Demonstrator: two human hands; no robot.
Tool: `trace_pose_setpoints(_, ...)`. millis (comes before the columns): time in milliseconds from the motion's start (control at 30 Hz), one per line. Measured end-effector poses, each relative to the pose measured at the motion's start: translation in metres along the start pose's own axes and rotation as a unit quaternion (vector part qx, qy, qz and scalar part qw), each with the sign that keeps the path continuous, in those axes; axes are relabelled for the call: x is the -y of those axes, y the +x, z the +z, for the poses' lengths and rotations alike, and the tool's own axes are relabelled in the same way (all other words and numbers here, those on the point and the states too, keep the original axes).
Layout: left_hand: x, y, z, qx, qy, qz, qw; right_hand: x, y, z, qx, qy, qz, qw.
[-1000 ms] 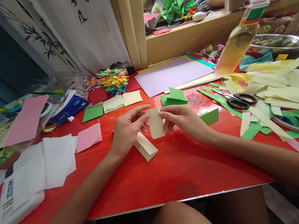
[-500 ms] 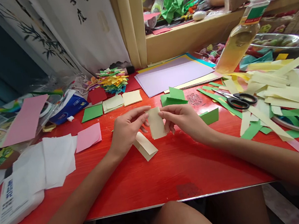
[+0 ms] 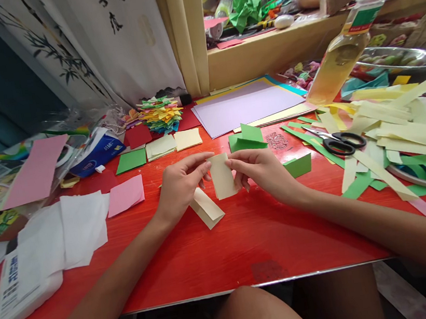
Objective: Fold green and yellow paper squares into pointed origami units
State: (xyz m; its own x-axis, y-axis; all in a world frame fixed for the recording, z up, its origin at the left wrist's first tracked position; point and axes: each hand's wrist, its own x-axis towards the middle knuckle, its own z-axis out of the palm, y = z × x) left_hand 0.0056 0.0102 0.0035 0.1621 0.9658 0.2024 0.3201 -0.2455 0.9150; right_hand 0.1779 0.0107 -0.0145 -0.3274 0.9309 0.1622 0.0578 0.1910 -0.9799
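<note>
A small cream paper rectangle (image 3: 222, 177) is held upright above the red table between my two hands. My left hand (image 3: 181, 184) pinches its upper left edge with thumb and fingers. At the upper right edge, my right hand (image 3: 263, 169) pinches the same paper. Below and left of it lies a folded cream paper (image 3: 208, 209), standing partly open on the table. Folded green papers (image 3: 248, 136) lie just beyond my right hand, and another green folded piece (image 3: 300, 165) is beside its wrist.
Black-handled scissors (image 3: 339, 144) lie among cream and green strips (image 3: 413, 128) at the right. Behind them a bottle (image 3: 336, 67) leans. Lilac sheets (image 3: 245, 108) lie at the back; a pink square (image 3: 125, 194) and white sheets (image 3: 82, 226) are left.
</note>
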Motion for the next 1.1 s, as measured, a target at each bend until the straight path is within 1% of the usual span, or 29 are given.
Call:
trace_pose_setpoints(367,-0.001,0.0,0.001,0.036,0.062,0.014,0.997,-0.001,-0.002,0.003,0.016,-0.01,0.022,1.0)
trace_pose_setpoints(467,0.0,-0.001,0.003,0.042,0.079,0.029,0.996,-0.002,-0.003,0.004,0.027,-0.021,0.028,0.999)
trace_pose_setpoints(600,0.001,-0.002,0.005,0.048,0.106,0.055,0.992,-0.001,-0.005,0.004,0.053,-0.061,0.036,0.996)
trace_pose_setpoints(733,0.001,-0.004,0.007,0.036,0.127,0.075,0.988,0.002,-0.006,0.004,0.071,-0.085,0.041,0.993)
trace_pose_setpoints(833,0.0,-0.004,0.005,0.018,0.121,0.072,0.99,0.003,-0.006,0.005,0.078,-0.082,0.033,0.993)
trace_pose_setpoints(967,0.0,-0.001,0.0,-0.024,0.068,0.041,0.997,0.001,-0.007,0.007,0.105,-0.079,0.039,0.991)
trace_pose_setpoints(1100,0.003,0.004,-0.004,-0.057,0.007,0.029,0.998,0.0,-0.007,0.008,0.116,-0.065,0.048,0.99)
